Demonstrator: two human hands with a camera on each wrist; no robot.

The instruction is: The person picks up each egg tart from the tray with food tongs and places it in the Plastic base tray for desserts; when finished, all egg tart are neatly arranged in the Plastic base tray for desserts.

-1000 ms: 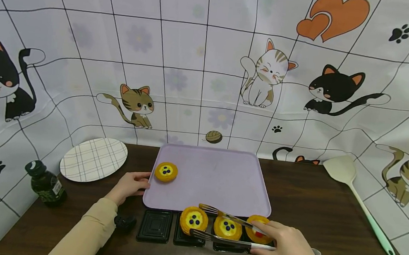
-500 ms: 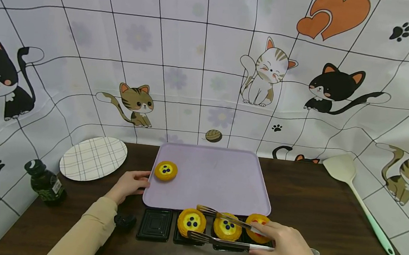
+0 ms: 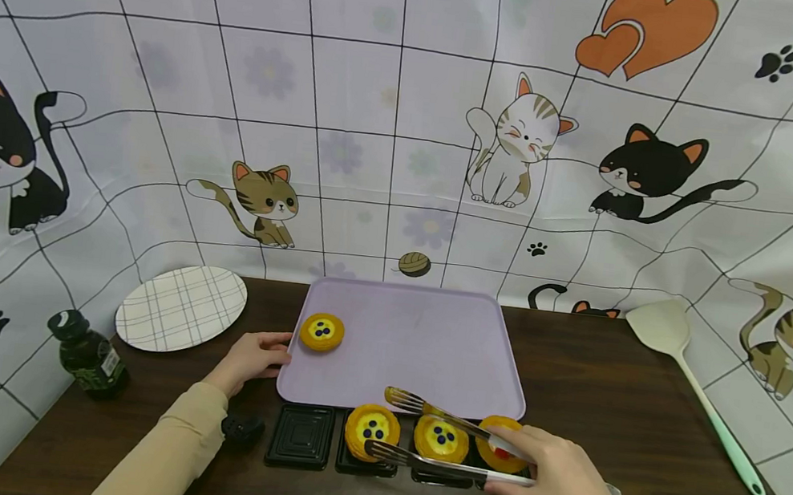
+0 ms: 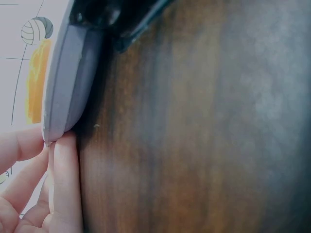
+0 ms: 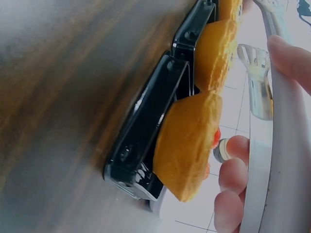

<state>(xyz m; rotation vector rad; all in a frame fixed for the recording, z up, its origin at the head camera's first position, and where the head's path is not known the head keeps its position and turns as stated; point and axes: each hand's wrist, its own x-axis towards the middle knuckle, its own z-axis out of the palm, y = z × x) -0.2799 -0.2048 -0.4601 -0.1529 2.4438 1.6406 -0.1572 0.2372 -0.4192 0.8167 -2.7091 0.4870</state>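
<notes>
My left hand [image 3: 255,362] pinches the left edge of the lilac tray [image 3: 415,346]; in the left wrist view the fingers [image 4: 65,174] bracket its rim. A yellow tart [image 3: 321,332] with dark berry-like dots sits on that tray. In my right hand [image 3: 557,478] are metal tongs [image 3: 446,470] with fork-like ends, spread apart over the black tray [image 3: 300,437]. In its compartments stand a left tart [image 3: 372,432], a middle tart [image 3: 441,442] and a right tart [image 5: 189,141] with red topping. The lower tong end overlaps the left tart's front edge; whether it touches is unclear.
At the left are a dark green bottle [image 3: 87,356] and a white checked oval plate [image 3: 181,309]. A small black object [image 3: 242,431] lies beside the left sleeve. A pale green spatula [image 3: 707,401] leans at the right. A cat-print cloth [image 3: 395,118] hangs behind.
The tong tips dip slightly, then rise a little, still spread. The left tart in the black tray has shifted slightly left and nearer. My left hand stays at the lilac tray's edge.
</notes>
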